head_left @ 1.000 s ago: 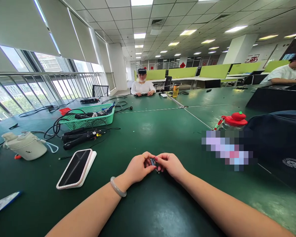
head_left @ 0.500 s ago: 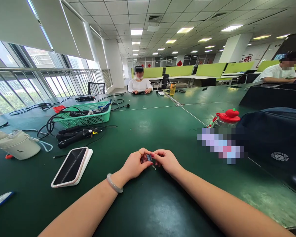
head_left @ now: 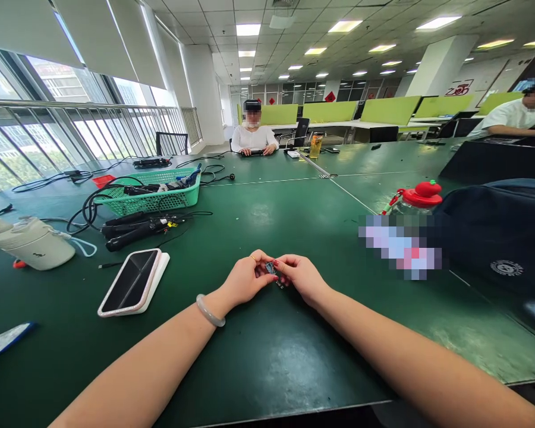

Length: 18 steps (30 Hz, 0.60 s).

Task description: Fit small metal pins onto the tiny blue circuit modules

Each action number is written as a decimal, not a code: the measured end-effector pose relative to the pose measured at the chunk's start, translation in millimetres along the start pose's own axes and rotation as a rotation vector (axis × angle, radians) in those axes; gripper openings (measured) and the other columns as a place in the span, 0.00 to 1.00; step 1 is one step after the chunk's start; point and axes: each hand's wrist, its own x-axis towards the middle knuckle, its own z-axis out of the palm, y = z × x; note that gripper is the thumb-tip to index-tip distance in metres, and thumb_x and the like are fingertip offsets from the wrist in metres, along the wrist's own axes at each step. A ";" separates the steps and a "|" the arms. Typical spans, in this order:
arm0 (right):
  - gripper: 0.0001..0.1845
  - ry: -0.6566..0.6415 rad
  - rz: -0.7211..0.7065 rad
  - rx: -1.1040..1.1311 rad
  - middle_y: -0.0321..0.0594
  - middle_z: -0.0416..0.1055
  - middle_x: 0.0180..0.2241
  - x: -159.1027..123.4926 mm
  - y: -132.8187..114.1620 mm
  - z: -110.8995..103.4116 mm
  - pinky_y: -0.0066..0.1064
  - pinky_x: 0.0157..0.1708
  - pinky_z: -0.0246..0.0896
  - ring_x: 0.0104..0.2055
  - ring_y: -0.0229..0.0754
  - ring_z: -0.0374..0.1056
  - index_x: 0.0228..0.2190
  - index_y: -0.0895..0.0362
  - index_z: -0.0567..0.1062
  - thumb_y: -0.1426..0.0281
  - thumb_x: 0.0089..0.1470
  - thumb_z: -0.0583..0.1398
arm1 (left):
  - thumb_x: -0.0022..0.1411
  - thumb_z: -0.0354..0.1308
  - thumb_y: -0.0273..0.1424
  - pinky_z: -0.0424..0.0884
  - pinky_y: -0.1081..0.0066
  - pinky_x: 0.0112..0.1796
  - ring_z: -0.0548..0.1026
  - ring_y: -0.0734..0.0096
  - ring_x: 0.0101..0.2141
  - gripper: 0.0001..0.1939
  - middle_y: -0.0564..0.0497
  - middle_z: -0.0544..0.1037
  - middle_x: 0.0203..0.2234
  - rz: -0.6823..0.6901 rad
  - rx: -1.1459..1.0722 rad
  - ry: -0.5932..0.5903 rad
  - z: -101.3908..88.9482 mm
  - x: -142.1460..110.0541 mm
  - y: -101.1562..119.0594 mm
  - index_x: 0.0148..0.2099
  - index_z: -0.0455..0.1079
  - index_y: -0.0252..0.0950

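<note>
Left hand (head_left: 245, 279) and right hand (head_left: 304, 277) together at the fingertips, both pinching a small blue circuit board (head_left: 270, 268); its height over the green desk (head_left: 258, 368) unclear. Forearms (head_left: 147, 355) converge in a V; left wrist bears a bangle (head_left: 210, 311). Phone (head_left: 131, 282) lies apart, left of left hand. Desktop spans forward toward the mesh basket (head_left: 160, 202); red-lidded bottle (head_left: 421, 195) and navy bag (head_left: 485, 229) bound the right. Near desk edge passes beneath the right forearm.

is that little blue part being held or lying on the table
Held: the small blue part shows pinched between the left hand and right hand.
</note>
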 end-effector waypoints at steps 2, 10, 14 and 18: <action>0.19 0.013 -0.030 -0.047 0.33 0.65 0.18 0.5 -0.1 -1.2 0.22 0.17 0.51 0.18 0.30 0.56 0.25 0.61 0.73 0.56 0.39 0.64 | 0.52 0.60 0.32 0.65 0.75 0.30 0.68 0.75 0.26 0.13 0.54 0.71 0.26 0.010 0.009 0.002 -0.6 0.0 0.6 0.40 0.66 0.35; 0.17 0.070 -0.120 -0.313 0.33 0.64 0.18 1.2 0.7 -7.4 0.23 0.18 0.50 0.18 0.31 0.56 0.26 0.60 0.73 0.58 0.43 0.61 | 0.53 0.59 0.29 0.65 0.74 0.32 0.68 0.75 0.28 0.14 0.55 0.71 0.26 0.043 0.053 0.008 -2.0 1.2 -1.4 0.44 0.67 0.38; 0.16 0.000 -0.165 -0.369 0.33 0.65 0.20 -0.5 -1.5 -7.4 0.24 0.20 0.52 0.20 0.32 0.57 0.28 0.59 0.73 0.57 0.46 0.59 | 0.55 0.57 0.29 0.65 0.74 0.34 0.69 0.75 0.29 0.13 0.54 0.72 0.28 0.085 0.026 0.003 -2.0 -1.3 -2.1 0.44 0.66 0.38; 0.14 0.042 -0.255 -0.502 0.34 0.67 0.23 -3.9 -4.3 -6.6 0.24 0.24 0.54 0.24 0.33 0.58 0.25 0.58 0.72 0.59 0.47 0.58 | 0.55 0.56 0.32 0.65 0.74 0.32 0.68 0.75 0.28 0.14 0.52 0.72 0.29 0.108 0.005 -0.020 -3.3 -4.1 1.2 0.45 0.65 0.36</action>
